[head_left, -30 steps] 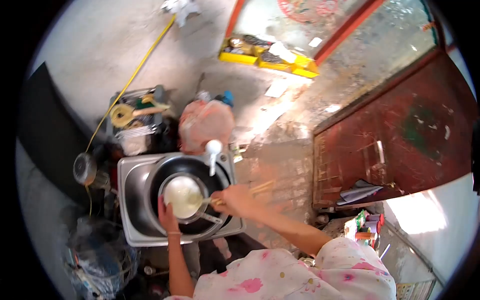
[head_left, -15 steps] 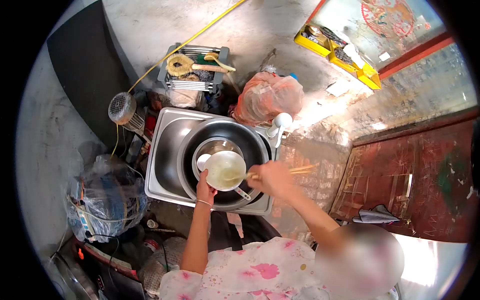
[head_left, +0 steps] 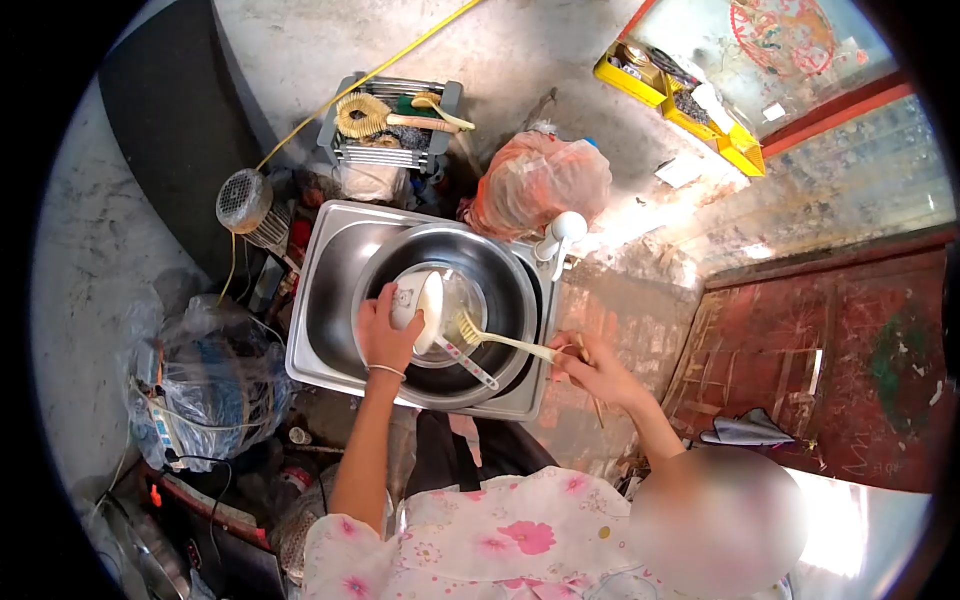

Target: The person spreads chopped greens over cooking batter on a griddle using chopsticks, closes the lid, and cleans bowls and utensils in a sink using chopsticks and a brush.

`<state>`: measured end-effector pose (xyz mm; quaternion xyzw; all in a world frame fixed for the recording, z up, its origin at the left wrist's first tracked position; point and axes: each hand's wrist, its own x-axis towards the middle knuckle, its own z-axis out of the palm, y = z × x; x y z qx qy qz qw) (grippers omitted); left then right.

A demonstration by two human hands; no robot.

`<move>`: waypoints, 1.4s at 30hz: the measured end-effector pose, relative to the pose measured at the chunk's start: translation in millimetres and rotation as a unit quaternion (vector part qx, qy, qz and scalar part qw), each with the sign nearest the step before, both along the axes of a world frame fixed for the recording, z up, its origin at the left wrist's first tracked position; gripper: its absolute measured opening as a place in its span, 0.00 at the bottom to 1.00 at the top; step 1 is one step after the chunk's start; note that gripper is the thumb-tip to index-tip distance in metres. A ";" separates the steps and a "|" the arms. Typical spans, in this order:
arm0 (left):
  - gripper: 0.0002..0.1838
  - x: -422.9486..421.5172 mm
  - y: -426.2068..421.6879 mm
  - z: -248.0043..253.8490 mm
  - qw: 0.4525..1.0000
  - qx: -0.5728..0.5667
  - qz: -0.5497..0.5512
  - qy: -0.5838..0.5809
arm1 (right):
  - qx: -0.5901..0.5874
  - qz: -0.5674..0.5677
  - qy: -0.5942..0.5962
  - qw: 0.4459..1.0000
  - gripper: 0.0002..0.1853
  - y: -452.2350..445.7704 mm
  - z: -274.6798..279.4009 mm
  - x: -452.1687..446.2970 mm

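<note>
My left hand (head_left: 388,330) grips a white bowl (head_left: 430,310) tipped on its side over a large steel basin (head_left: 515,300). A smaller, shiny round vessel (head_left: 468,290) shows inside the basin, behind the bowl. A spoon with a patterned handle (head_left: 470,364) slants down to the right below the bowl. Right of the basin, my right hand (head_left: 590,368) is closed on a pale-handled brush (head_left: 512,343), its bristles pointing left towards the bowl. Thin chopsticks (head_left: 597,408) also stick out from that hand. The basin sits in a steel sink (head_left: 330,310).
A white faucet (head_left: 568,228) stands at the sink's back right, beside a pinkish plastic bag (head_left: 545,185). Behind the sink is a rack (head_left: 390,158) with brushes. Plastic-wrapped items (head_left: 225,375) lie at left, near a motor (head_left: 246,205). A red wooden panel (head_left: 830,360) stands at right.
The bowl has tipped from facing up to lying on its side, and my left hand has shifted onto its outside. My right hand has moved right and down, drawing the brush back from the bowl.
</note>
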<state>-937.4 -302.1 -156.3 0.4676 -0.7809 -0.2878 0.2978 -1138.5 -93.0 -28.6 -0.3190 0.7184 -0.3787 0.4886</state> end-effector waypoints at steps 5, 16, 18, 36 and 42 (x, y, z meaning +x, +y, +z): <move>0.33 5.6 -18.0 37.0 0.977 -0.140 -0.116 -0.115 | -0.061 -0.072 -0.088 0.992 0.11 18.1 40.7 4.4; 0.31 -3.1 -20.3 66.2 0.977 -0.144 -0.141 -0.072 | -0.183 -0.097 0.077 0.975 0.16 -15.1 115.3 -1.2; 0.28 -10.4 -16.7 56.9 0.992 -0.077 -0.095 -0.043 | -0.187 -0.099 0.203 0.956 0.18 -33.3 110.3 -3.8; 0.20 -83.8 27.4 27.7 0.625 0.714 -0.008 0.315 | -0.182 0.009 0.349 0.919 0.30 -81.5 89.2 -26.1; 0.21 -99.0 30.5 8.6 0.526 0.788 -0.071 0.313 | -0.172 0.098 0.281 0.939 0.31 -81.2 91.5 -49.2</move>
